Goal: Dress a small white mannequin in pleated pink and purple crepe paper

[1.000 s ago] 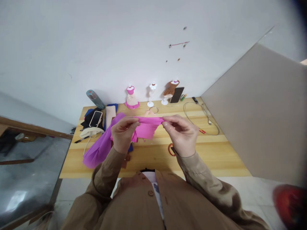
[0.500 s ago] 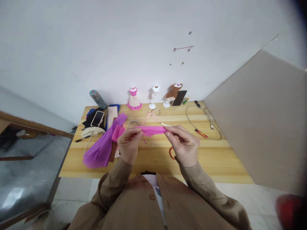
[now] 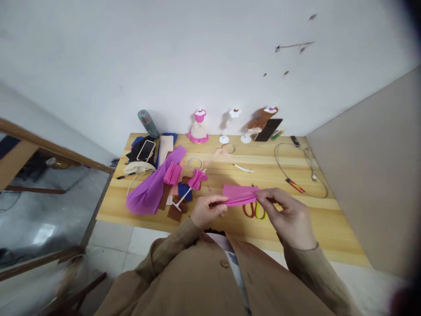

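Between my hands is a folded strip of pink crepe paper (image 3: 239, 195). My left hand (image 3: 209, 210) pinches its left end with thumb and fingertips. At the other end, my right hand (image 3: 289, 215) grips the paper between thumb and fingers. Under the strip lie scissors (image 3: 260, 211) with a red and a yellow handle loop, their blades mostly hidden. Left of the paper, a small white doll stand (image 3: 182, 199) wearing a pink bodice (image 3: 198, 179) lies on its side over scraps. A pink folded roll (image 3: 172, 174) rests beside it.
Purple crepe paper (image 3: 154, 188) spreads over the table's left, near a phone (image 3: 146, 151) and a thermos (image 3: 148, 124). Along the wall stand a pink-and-cream dressed doll stand (image 3: 198, 127), a white one (image 3: 234, 113) and a brown-dressed one (image 3: 265, 117). A looped cable (image 3: 278, 169) lies at right.
My hands have come down closer to my body, and the pink strip now shows a wider, unfolded flap. The view has shifted left, uncovering the toppled doll stand and the scissors.
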`<action>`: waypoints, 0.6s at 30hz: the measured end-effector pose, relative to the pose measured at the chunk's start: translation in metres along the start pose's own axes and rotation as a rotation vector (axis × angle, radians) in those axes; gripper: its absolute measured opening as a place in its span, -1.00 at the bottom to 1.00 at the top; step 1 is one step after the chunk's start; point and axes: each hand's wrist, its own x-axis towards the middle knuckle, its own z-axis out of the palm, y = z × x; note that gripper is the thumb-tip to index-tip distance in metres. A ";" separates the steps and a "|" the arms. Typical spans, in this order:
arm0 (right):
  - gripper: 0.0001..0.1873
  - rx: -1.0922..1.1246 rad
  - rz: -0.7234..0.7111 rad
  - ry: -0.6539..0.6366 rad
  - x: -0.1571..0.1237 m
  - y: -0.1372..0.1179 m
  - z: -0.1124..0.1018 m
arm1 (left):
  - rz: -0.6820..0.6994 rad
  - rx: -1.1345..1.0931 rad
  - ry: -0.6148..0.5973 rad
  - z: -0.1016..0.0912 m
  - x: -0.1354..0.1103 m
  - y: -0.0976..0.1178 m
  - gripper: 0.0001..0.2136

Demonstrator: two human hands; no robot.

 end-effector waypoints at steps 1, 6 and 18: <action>-0.91 0.009 0.028 -0.005 0.001 0.003 0.002 | -0.039 0.035 0.024 -0.011 0.001 -0.008 -0.79; -0.89 0.121 0.078 -0.061 0.037 -0.001 0.045 | -0.064 0.095 0.258 -0.073 0.020 -0.018 -0.63; -0.73 0.477 0.004 -0.226 0.112 -0.041 0.162 | 0.094 0.514 0.551 -0.164 0.032 0.056 -0.81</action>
